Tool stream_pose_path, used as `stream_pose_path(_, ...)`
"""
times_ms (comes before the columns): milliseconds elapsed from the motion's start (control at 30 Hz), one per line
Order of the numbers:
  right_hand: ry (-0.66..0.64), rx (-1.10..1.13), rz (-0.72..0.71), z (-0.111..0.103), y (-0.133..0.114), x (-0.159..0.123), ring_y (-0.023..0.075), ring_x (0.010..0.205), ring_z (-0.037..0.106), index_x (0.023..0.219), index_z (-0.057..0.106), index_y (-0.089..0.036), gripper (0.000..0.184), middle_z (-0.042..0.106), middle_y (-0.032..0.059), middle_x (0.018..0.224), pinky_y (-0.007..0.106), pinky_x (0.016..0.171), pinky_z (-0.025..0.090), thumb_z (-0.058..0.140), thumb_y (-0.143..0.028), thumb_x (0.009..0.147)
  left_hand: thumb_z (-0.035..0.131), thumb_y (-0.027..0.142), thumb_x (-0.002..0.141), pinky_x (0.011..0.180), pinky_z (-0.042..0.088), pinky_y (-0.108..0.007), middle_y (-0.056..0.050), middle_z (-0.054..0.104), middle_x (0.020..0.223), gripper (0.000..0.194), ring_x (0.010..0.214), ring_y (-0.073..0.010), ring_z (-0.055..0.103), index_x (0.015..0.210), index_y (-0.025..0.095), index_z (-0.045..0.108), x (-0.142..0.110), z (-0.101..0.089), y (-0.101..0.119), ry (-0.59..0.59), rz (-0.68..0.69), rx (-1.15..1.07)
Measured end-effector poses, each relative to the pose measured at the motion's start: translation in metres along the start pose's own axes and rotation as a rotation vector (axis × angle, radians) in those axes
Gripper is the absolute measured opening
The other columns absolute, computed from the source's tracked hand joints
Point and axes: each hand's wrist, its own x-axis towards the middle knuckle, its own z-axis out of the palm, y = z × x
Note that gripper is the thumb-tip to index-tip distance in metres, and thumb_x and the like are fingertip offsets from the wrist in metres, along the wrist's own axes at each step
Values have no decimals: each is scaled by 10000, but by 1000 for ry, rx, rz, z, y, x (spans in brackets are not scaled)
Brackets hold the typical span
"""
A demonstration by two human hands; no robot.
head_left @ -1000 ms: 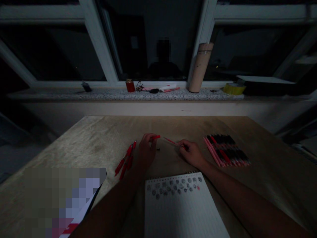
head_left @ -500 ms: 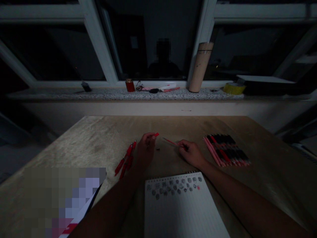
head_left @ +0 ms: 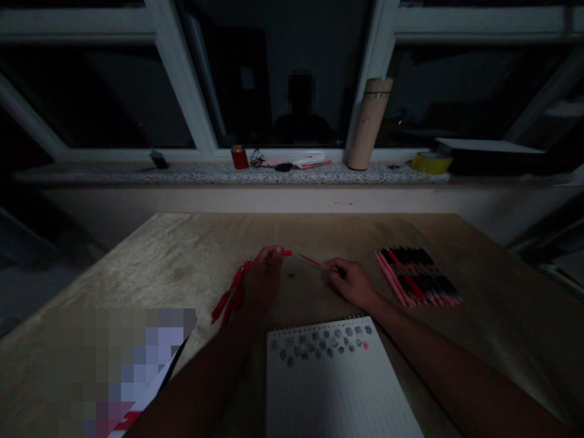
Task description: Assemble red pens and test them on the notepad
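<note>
My left hand (head_left: 266, 271) is closed round a red pen part (head_left: 286, 252), whose short red end sticks out to the right past the fingertips. My right hand (head_left: 351, 280) pinches a thin red pen refill (head_left: 312, 261), its tip pointing left toward the red part with a small gap between. On the table below them lies a tiny dark piece (head_left: 291, 275), too small to name. Several red pens (head_left: 227, 298) lie beside my left wrist. A spiral notebook (head_left: 333, 389) with rows of dark scribbled circles and one red spot lies between my forearms.
To the right, black, red and pink pens (head_left: 415, 277) lie side by side. A pixelated area covers papers at the lower left. On the windowsill (head_left: 201, 174) stand a small red jar (head_left: 239, 157), a tall tan cylinder (head_left: 370, 125) and a yellow tape roll (head_left: 430, 163).
The red pen part in my left hand has tipped from slanted to nearly level and shifted slightly left and down. My right hand and the refill have barely moved.
</note>
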Motion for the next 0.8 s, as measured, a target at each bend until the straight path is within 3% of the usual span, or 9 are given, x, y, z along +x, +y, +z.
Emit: stream_pose_path(800,-33,-5,-15,-2,-4,-1,118,554,507,811,631,-162,177,551,-24,609,213,548,352,475,-217,748,382,439,885,522,374,-220,15,557,608,345,550,-120,509,803,175,589,-1,-2,4,-33,23,78)
